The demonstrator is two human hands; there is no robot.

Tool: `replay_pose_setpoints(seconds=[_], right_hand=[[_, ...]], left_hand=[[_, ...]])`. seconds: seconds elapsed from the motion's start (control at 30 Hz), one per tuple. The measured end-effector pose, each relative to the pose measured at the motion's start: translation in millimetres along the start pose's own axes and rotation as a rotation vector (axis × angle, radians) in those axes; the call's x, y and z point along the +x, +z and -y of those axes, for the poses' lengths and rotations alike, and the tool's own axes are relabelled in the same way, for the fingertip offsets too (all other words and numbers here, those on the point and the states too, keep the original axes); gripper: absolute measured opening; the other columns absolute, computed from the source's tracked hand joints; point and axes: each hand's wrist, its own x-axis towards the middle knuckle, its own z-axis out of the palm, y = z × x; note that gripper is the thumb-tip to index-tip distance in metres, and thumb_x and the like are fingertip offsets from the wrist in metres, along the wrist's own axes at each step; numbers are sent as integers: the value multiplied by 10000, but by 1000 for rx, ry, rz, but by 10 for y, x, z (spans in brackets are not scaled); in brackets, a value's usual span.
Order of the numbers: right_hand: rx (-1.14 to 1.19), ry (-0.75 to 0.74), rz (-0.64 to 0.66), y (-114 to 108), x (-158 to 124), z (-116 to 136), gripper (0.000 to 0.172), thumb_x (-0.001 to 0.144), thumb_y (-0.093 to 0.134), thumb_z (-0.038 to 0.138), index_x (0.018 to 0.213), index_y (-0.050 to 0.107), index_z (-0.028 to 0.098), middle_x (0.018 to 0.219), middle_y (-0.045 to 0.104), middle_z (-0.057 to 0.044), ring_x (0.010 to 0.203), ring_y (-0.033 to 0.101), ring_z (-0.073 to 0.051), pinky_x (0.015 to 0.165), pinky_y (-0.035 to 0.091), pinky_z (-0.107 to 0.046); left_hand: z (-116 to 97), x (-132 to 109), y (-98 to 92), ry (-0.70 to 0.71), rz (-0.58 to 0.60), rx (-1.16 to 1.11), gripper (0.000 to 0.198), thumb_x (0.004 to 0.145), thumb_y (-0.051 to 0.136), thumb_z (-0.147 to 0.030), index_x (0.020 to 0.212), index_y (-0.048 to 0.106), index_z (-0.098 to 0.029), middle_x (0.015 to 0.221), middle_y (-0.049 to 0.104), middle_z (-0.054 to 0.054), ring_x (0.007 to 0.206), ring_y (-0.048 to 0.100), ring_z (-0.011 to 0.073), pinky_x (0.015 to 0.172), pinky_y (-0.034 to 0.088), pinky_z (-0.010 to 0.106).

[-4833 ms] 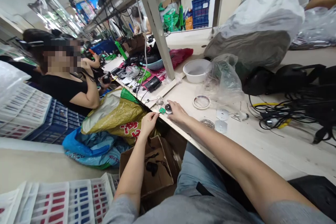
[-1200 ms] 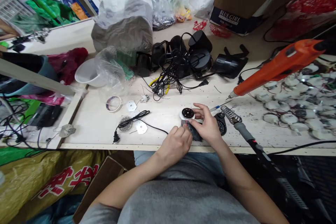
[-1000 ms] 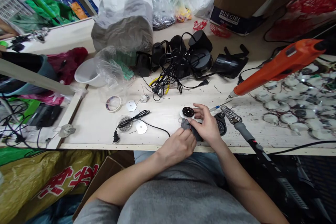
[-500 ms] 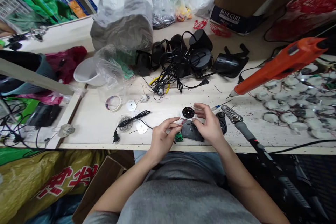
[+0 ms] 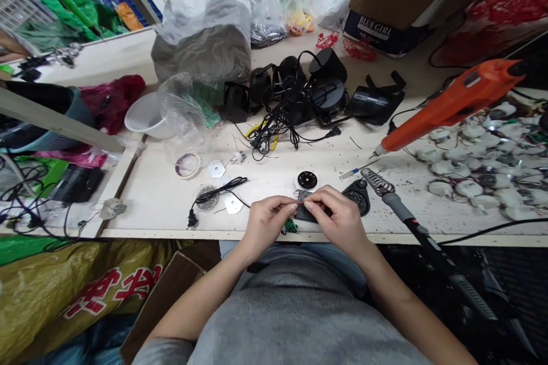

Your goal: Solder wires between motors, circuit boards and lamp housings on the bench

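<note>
My left hand [image 5: 269, 223] and my right hand [image 5: 338, 219] are closed in pinches, fingertips almost meeting over the bench. Between them runs a thin reddish wire [image 5: 301, 202], which both hold. Below the fingertips lies a dark flat plastic part [image 5: 305, 214], partly hidden by my right hand. A small green circuit board [image 5: 291, 226] sits beside my left fingers, near the front edge. Just beyond the hands rests a black disc with a ring of marks [image 5: 307, 179] on a white part. To the right is a black perforated housing [image 5: 358, 198].
A soldering iron [image 5: 400, 212] with a coiled guard and an orange electric screwdriver [image 5: 449, 108] reach in from the right. A small screwdriver [image 5: 349, 174] lies near the coil. Black lamp-like housings with cables [image 5: 295, 91] stand behind; several white round parts [image 5: 471, 168] cover the right side.
My right hand has moved left and down from beside the disc and closed on the wire at my left fingertips. More of the black housing on the right now shows.
</note>
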Motion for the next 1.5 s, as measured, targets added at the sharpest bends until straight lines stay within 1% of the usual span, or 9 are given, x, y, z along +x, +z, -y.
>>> replay_pose_setpoints(seconds=[0.1,0.33,0.53,0.63,0.73,0.93,1.17,1.37,1.5], right_hand=[[-24,-28,35,-33,-40,22,234,992,519,277,823,676,235,784,673,-34,772,653,-185,733,533,-317],[-26,131,-170,-182,-440,-51,276,1001,530,295,769,663,223,737,670,-13,671,636,-157,643,514,-278],[-101,266,-597,-327,-796,-171,253,897,713,453,877,634,214,726,660,1,599,631,-145,573,512,-266],[-87,211,-757,-439,-801,-212,439,787,841,437,1079,599,216,810,659,-9,613,642,-156,565,545,-281],[-178,71,-669,-549,-724,-187,625,775,862,361,1309,562,233,860,650,-16,620,640,-160,574,569,-296],[-404,-20,-494,-619,-535,-16,301,952,644,246,1250,687,242,952,744,-72,782,715,-209,725,606,-343],[-376,25,-581,-748,-671,115,249,971,624,237,1199,720,273,998,778,-46,780,747,-226,774,601,-396],[-418,-118,-561,-850,-923,389,307,895,705,155,1152,725,323,874,743,7,707,697,-198,643,562,-355],[-334,-197,-454,-803,-1081,326,382,877,693,102,1187,709,326,819,725,14,682,691,-199,606,570,-349]], left_hand=[[-30,13,-17,-45,28,55,280,858,670,-431,770,740,-175,629,697,9,570,621,132,551,497,230],[-35,29,9,-38,11,152,290,876,614,-414,757,710,-167,567,627,-14,514,538,114,488,405,212],[5,1,63,288,-18,389,195,937,615,-280,836,751,-183,762,756,37,643,659,136,628,531,230],[16,-14,93,446,-43,479,208,970,595,-269,848,742,-185,777,758,46,666,683,141,667,564,239],[3,-33,116,506,-64,528,198,978,589,-250,865,732,-175,774,753,45,658,684,136,663,568,232],[-39,-82,122,467,-71,533,209,976,571,-271,869,730,-185,789,754,47,681,687,144,687,570,246],[-39,-62,128,208,-82,449,216,933,591,-305,808,717,-180,667,705,8,571,617,122,575,497,218],[28,-62,154,361,-123,512,232,962,557,-308,832,706,-186,734,717,29,636,634,134,619,506,235],[-17,-93,223,477,-81,585,207,975,558,-268,853,703,-185,747,672,27,635,605,126,622,507,232]])
